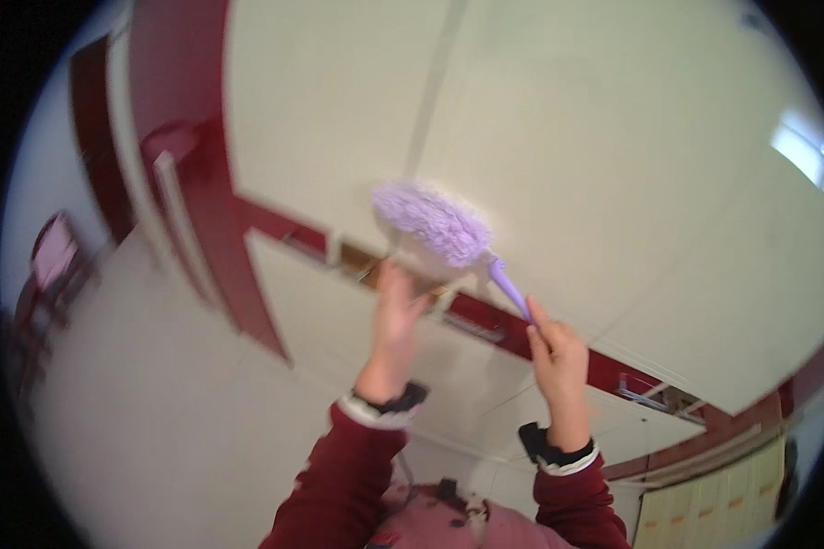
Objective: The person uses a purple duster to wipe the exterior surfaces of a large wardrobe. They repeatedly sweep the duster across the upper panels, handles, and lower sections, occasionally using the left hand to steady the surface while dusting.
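My right hand (559, 353) is closed round the lilac handle of a fluffy duster (432, 221). The duster's head lies over the pale surface of a large cabinet (590, 171), its tip pointing to the upper left. Below the head, my left hand (395, 316) has its fingers raised beside an open recess in the dark red strip (281, 226) along the cabinet; the hand is blurred, and I cannot tell whether it touches the edge there. Both wrists have black cuffs below dark red sleeves.
A dark red panel (196, 226) with a pale bar stands at the left. Farther left, a dark chair with a pink back (55, 254) stands on the pale floor (151, 384). Cream panels (714, 494) show at the lower right. Metal handles (477, 329) line the red strip.
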The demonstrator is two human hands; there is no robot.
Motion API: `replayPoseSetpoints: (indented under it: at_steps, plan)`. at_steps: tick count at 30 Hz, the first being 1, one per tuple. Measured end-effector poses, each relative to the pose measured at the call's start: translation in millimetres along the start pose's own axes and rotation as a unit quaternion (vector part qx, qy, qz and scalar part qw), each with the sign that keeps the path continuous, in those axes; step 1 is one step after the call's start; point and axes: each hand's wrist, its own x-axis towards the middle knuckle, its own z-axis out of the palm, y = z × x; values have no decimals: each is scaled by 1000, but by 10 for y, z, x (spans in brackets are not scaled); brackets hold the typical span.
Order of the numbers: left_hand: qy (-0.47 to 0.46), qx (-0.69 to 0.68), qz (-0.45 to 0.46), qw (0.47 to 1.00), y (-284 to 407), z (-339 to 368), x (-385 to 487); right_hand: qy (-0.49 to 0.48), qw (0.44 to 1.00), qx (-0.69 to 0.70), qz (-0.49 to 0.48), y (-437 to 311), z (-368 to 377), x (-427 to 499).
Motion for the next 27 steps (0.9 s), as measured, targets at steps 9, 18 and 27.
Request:
replayPoseSetpoints:
  at_steps: [9,18,27]
  plan:
    - [-76,62,-4,995,242,1065,-168,280,950,115,81,415,-891,128]
    - [-193,329,337,861,-4,2502,-159,169,979,53,-102,719,-1735,347]
    - [-236,465,516,680,-40,3836,-277,324,942,11,-84,1274,-2819,616]
